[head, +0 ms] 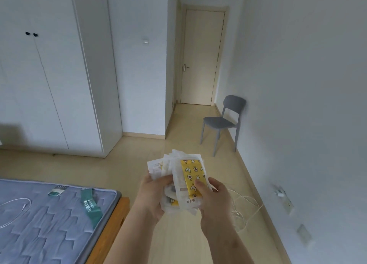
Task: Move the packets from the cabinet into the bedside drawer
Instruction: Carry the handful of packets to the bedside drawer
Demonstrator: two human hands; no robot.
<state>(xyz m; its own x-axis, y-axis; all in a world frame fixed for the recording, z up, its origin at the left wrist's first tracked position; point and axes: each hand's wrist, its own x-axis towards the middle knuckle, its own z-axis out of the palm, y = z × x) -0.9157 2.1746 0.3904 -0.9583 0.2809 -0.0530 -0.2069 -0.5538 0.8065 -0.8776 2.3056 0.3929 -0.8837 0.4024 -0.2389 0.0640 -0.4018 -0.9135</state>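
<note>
Beige bedroom floor (99, 168); fingers (199, 186) of left hand (153, 196), right hand (214, 202) tight around packets (191, 176).

A tall white cabinet (49, 85) with two small dark knobs (27, 33) fills the left side, its doors closed. Past it a narrow passage leads to a closed cream door (202, 45) with a metal handle (185, 67). A grey chair (222, 122) stands against the plain right wall (297, 85). The floor (139, 164) is pale and glossy, and white cables (246, 204) lie on it near a wall socket (280, 192). At lower left, a grey quilted mattress (49, 224) sits on a wooden bed frame (111, 230).
</note>
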